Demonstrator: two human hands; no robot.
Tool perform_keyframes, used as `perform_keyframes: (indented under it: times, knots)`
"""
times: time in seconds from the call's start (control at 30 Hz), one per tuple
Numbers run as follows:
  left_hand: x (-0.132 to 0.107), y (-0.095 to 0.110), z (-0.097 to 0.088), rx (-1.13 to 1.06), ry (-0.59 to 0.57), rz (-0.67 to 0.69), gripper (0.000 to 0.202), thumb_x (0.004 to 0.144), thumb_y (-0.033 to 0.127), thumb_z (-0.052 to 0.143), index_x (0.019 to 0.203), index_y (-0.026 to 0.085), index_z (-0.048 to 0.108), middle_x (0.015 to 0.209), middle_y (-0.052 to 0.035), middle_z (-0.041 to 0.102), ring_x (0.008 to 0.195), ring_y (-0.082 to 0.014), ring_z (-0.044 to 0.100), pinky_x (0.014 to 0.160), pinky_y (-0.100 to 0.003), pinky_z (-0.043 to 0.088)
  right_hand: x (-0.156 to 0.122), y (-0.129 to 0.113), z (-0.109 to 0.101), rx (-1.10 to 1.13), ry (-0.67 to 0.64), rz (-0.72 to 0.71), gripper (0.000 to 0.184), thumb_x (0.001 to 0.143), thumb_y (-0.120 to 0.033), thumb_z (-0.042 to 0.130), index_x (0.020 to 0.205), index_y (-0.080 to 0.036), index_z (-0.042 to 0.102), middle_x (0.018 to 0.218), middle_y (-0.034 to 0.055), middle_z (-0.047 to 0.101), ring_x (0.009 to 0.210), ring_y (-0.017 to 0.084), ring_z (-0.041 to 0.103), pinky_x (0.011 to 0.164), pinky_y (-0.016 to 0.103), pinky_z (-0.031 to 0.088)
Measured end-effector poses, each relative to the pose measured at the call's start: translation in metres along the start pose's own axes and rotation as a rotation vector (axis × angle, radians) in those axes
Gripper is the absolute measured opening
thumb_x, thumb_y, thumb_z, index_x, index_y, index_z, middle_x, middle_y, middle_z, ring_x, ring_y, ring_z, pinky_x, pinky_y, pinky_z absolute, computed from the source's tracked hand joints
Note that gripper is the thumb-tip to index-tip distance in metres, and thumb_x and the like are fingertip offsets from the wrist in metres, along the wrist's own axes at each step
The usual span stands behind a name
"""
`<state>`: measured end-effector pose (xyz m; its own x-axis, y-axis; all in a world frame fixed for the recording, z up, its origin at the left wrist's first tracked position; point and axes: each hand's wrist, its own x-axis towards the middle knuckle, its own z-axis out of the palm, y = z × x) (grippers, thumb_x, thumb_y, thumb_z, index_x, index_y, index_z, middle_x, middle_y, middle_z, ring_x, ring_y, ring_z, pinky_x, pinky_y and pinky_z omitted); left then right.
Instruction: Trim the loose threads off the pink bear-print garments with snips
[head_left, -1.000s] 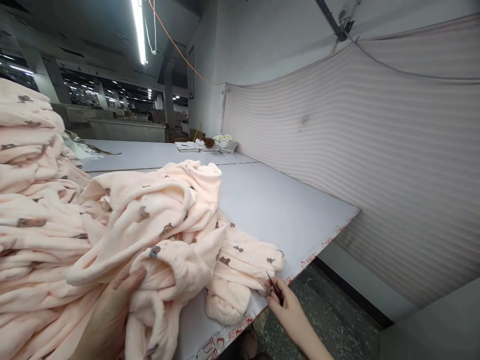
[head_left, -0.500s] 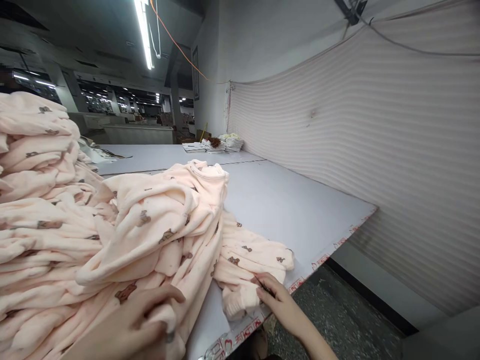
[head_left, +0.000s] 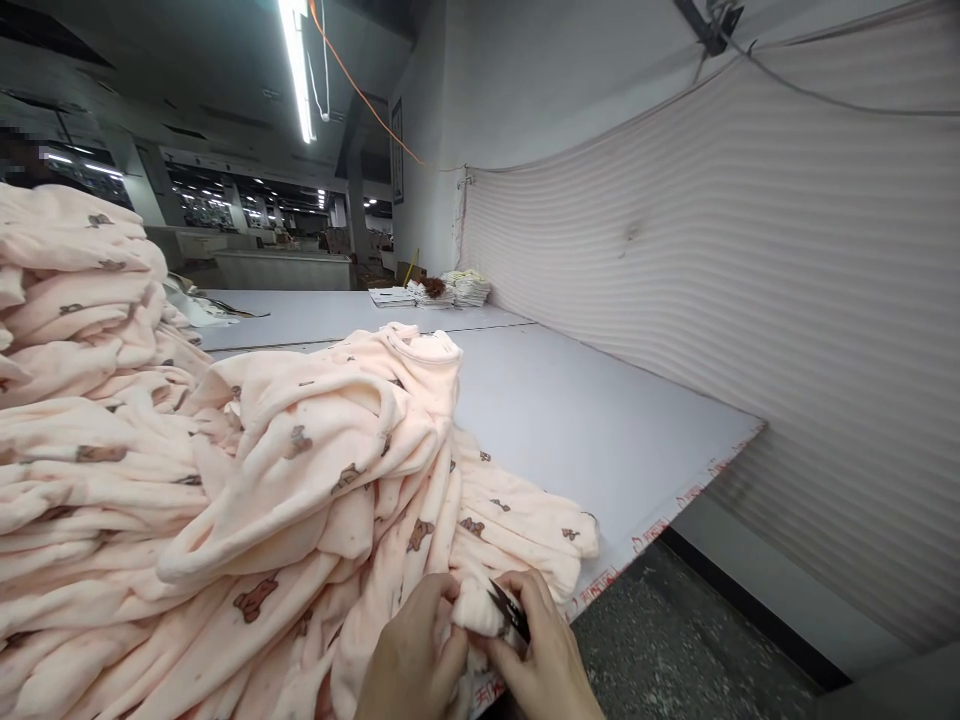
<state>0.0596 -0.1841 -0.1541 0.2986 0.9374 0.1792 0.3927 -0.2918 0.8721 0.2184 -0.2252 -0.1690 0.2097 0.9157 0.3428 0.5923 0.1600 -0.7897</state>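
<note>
Pale pink fleece garments with brown bear prints lie heaped on the table. My left hand (head_left: 416, 645) is closed on the gathered cuff (head_left: 478, 606) of one garment (head_left: 517, 510) near the table's front edge. In my right hand (head_left: 544, 645) is a pair of small black thread snips (head_left: 511, 610), their pointed end against the cuff. The fingertips of both hands are close together there. Fingers and fabric hide part of the snips and the cuff's underside.
A taller pile of the same garments (head_left: 75, 270) rises at the left. Stacks of white pieces (head_left: 465, 288) stand at the table's (head_left: 600, 420) far end. A striped cloth (head_left: 712, 250) hangs along the right wall. Speckled floor (head_left: 660, 630) lies below the edge.
My left hand has moved right, from over the pile to the cuff, and holds it. My right hand with the snips has turned and shifted slightly down to meet it.
</note>
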Motion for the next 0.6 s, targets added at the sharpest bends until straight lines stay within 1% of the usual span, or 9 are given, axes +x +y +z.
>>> perform_keyframes:
  times: [0.07,0.1,0.13,0.2,0.27,0.33,0.43,0.5,0.6]
  knots:
    - [-0.002,0.002,-0.003,-0.028,0.053,-0.002,0.018,0.074,0.019,0.054,0.092,0.023,0.057,0.077,-0.0017,0.063,0.072,-0.0223,0.059,0.07,-0.027,0.038,-0.004,0.006,0.004,-0.114,0.158,-0.069,0.04,0.069,-0.01,0.051,0.106,-0.023,0.054,0.1,0.0031,0.056,0.092,0.019,0.059,0.075,0.025,0.048]
    - [-0.002,0.003,-0.004,-0.057,0.053,-0.019,0.019,0.074,0.02,0.055,0.093,0.023,0.057,0.077,-0.0017,0.064,0.073,-0.0221,0.059,0.071,-0.027,0.038,-0.003,0.008,0.004,-0.154,0.215,-0.089,0.04,0.071,-0.01,0.048,0.108,-0.023,0.053,0.104,0.0049,0.055,0.093,0.019,0.059,0.073,0.025,0.048]
    - [0.0,0.004,-0.006,-0.112,0.016,-0.05,0.019,0.074,0.021,0.055,0.094,0.022,0.058,0.078,-0.0017,0.064,0.073,-0.0215,0.059,0.071,-0.027,0.039,0.0,0.01,0.003,-0.187,0.255,-0.098,0.037,0.074,-0.011,0.047,0.108,-0.023,0.053,0.107,0.0065,0.054,0.092,0.019,0.059,0.071,0.025,0.048]
    - [0.006,0.004,-0.009,-0.3,-0.167,-0.129,0.019,0.075,0.022,0.055,0.094,0.021,0.06,0.079,-0.0015,0.065,0.075,-0.02,0.058,0.071,-0.026,0.04,0.009,0.011,-0.001,-0.252,0.302,-0.086,0.024,0.078,-0.016,0.048,0.1,-0.022,0.053,0.102,0.007,0.054,0.085,0.019,0.06,0.065,0.026,0.047]
    - [0.015,0.001,-0.012,-0.518,-0.398,-0.229,0.019,0.075,0.021,0.055,0.091,0.018,0.064,0.077,-0.0016,0.066,0.076,-0.0184,0.058,0.07,-0.025,0.041,0.021,0.009,-0.005,-0.313,0.317,-0.065,0.008,0.079,-0.019,0.05,0.086,-0.022,0.051,0.085,0.0031,0.054,0.072,0.018,0.058,0.059,0.025,0.044]
    - [0.023,-0.005,-0.015,-0.687,-0.52,-0.359,0.017,0.071,0.021,0.057,0.084,0.016,0.066,0.072,-0.0013,0.066,0.072,-0.0162,0.058,0.067,-0.023,0.041,0.03,0.004,-0.007,-0.365,0.266,-0.043,0.006,0.077,-0.017,0.05,0.078,-0.023,0.048,0.075,-0.0005,0.052,0.065,0.017,0.055,0.056,0.024,0.042]
    - [0.028,-0.013,-0.018,-0.866,-0.527,-0.52,0.015,0.066,0.022,0.063,0.079,0.015,0.067,0.066,-0.0001,0.066,0.059,-0.0123,0.055,0.059,-0.021,0.04,0.032,-0.008,-0.013,-0.335,0.064,0.027,0.007,0.079,-0.017,0.051,0.077,-0.022,0.054,0.077,-0.0003,0.057,0.07,0.017,0.057,0.061,0.024,0.043]
    - [0.028,-0.014,-0.021,-0.952,-0.518,-0.549,0.018,0.064,0.023,0.067,0.08,0.014,0.067,0.068,-0.0012,0.068,0.059,-0.0119,0.056,0.058,-0.021,0.04,0.027,-0.014,-0.019,-0.225,-0.068,0.06,0.007,0.082,-0.023,0.055,0.086,-0.023,0.061,0.087,0.0011,0.062,0.081,0.018,0.061,0.069,0.025,0.046]
    - [0.027,-0.012,-0.024,-1.01,-0.523,-0.568,0.021,0.063,0.022,0.07,0.082,0.013,0.069,0.069,-0.0027,0.069,0.06,-0.0121,0.058,0.059,-0.02,0.04,0.014,-0.02,-0.029,-0.113,-0.188,0.039,0.022,0.082,-0.027,0.06,0.103,-0.027,0.065,0.098,0.0022,0.063,0.09,0.019,0.062,0.075,0.025,0.047]
